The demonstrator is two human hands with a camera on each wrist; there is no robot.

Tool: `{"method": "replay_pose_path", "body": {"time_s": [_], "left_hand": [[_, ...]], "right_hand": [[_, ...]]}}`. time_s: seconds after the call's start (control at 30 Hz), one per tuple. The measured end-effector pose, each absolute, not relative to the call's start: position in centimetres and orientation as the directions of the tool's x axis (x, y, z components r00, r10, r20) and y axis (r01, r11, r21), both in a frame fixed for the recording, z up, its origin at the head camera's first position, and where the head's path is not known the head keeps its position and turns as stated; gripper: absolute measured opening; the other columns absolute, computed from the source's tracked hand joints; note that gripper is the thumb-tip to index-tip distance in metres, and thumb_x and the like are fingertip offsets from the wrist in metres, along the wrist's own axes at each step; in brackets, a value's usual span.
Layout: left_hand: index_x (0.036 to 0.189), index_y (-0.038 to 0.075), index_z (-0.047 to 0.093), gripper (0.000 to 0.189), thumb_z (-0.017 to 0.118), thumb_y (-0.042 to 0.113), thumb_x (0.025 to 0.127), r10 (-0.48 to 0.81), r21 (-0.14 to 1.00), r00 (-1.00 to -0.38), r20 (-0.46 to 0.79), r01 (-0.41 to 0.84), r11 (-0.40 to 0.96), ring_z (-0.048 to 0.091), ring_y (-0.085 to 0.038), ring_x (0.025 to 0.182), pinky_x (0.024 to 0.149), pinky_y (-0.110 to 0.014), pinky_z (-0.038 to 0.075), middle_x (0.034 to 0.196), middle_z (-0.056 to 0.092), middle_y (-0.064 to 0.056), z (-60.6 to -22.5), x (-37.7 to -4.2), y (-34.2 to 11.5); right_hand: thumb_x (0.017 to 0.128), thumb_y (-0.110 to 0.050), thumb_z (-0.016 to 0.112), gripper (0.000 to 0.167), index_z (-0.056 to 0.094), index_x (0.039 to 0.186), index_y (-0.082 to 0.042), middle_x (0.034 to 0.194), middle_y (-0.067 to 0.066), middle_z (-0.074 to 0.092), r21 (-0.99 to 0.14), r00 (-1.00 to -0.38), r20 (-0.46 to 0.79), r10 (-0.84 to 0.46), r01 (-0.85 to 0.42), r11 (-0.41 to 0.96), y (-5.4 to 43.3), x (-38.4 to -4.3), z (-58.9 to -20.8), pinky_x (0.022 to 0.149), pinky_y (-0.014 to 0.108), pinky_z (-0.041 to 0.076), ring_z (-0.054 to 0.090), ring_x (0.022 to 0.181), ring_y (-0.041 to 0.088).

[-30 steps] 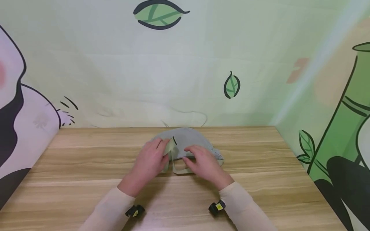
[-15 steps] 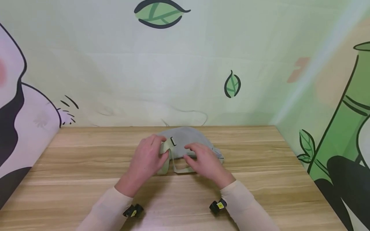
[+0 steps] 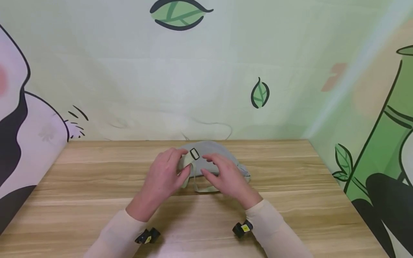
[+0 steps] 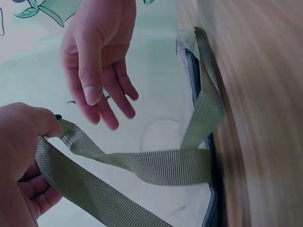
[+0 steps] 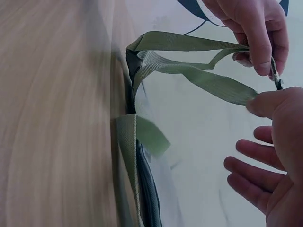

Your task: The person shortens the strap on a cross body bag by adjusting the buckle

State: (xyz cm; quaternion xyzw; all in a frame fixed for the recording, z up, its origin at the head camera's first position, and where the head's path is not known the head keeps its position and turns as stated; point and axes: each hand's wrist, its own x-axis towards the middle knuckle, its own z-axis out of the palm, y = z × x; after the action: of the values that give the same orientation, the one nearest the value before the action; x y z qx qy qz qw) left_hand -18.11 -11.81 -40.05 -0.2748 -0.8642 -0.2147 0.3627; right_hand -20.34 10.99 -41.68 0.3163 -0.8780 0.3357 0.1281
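Strap: lifted, pinched in left hand
Buckle: between hands, ungripped
Right hand: empty, fingers parted
Bag: beyond hands, on counter

Matt, ribbed woven strap
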Motion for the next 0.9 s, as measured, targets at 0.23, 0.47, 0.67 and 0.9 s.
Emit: {"method": "replay_pose_path", "body": {"time_s": [0.23,0.47,0.67,0.9], "left_hand": [[0.113,-0.002,0.067,0.035,0.085,0.007,0.084,0.32,0.193,-0.55,0.772,0.682,0.705,0.068,-0.027,0.08,0.074,-0.042,0.06,0.094,0.072,-0.012,-39.4,-17.8,-11.5],[0.114,-0.001,0.067,0.037,0.086,0.005,0.083,0.339,0.209,-0.533,0.775,0.722,0.66,0.069,-0.024,0.085,0.076,-0.04,0.061,0.097,0.072,-0.011,-38.9,-17.4,-11.4],[0.116,0.0,0.066,0.04,0.087,0.005,0.082,0.357,0.222,-0.523,0.774,0.752,0.621,0.07,-0.025,0.088,0.077,-0.041,0.061,0.099,0.072,-0.01,-38.6,-17.1,-11.4],[0.116,0.001,0.066,0.035,0.082,0.002,0.085,0.358,0.25,-0.526,0.771,0.768,0.59,0.067,-0.022,0.087,0.076,-0.041,0.059,0.098,0.071,-0.009,-38.4,-16.9,-11.7]], "right_hand": [[0.1,-0.019,0.079,0.054,0.058,0.148,-0.003,0.143,0.017,0.068,-0.528,-0.736,0.495,-0.461,-0.677,0.513,10.6,-20.3,-41.1,0.103,0.05,0.061,0.069,0.127,0.034],[0.099,-0.014,0.081,0.057,0.058,0.15,-0.005,0.145,0.014,0.067,-0.567,-0.709,0.533,-0.461,-0.704,0.427,10.3,-20.3,-40.6,0.109,0.051,0.058,0.067,0.128,0.033],[0.099,-0.005,0.077,0.048,0.064,0.145,-0.009,0.143,0.01,0.071,-0.697,-0.71,0.522,-0.474,-0.674,0.242,10.6,-20.4,-39.9,0.117,0.053,0.052,0.065,0.133,0.028],[0.098,0.002,0.075,0.034,0.068,0.132,0.001,0.129,0.018,0.075,-0.719,-0.653,0.568,-0.502,-0.69,0.084,10.9,-20.3,-39.7,0.111,0.041,0.057,0.069,0.124,0.02]]}}
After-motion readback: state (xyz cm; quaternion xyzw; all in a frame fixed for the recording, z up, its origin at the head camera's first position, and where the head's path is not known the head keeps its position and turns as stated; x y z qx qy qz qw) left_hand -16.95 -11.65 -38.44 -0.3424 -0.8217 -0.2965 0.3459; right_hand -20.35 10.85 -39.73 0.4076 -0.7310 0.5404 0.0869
